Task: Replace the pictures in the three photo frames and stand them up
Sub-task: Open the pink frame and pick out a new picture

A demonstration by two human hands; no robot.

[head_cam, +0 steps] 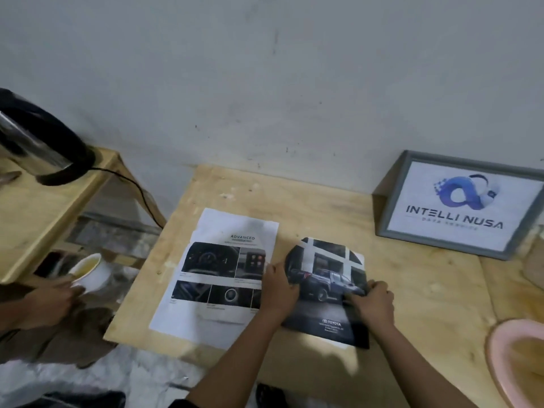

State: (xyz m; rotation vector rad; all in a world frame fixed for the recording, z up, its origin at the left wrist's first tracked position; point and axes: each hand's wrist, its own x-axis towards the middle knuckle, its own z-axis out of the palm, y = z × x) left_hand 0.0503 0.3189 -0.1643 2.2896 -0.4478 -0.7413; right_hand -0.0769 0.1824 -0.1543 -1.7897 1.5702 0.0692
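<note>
Two hands work a dark car print (pixel 322 293) flat on a table (pixel 418 293). The left hand (pixel 279 287) curls its fingers round one long edge and the right hand (pixel 373 301) pinches the other. Between the fingers, the print's long axis runs towards the wall (pixel 294 98), with its far end curled and its logo end nearest. A white sheet (pixel 217 275) lies just left of the left fingers. A frame (pixel 459 204) stands upright well beyond the right fingers.

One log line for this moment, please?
left hand: holds car picture | right hand: pinches it | grey frame: upright by wall

Left hand (pixel 278 285), right hand (pixel 373 303), fingers (pixel 375 285) curled.
</note>
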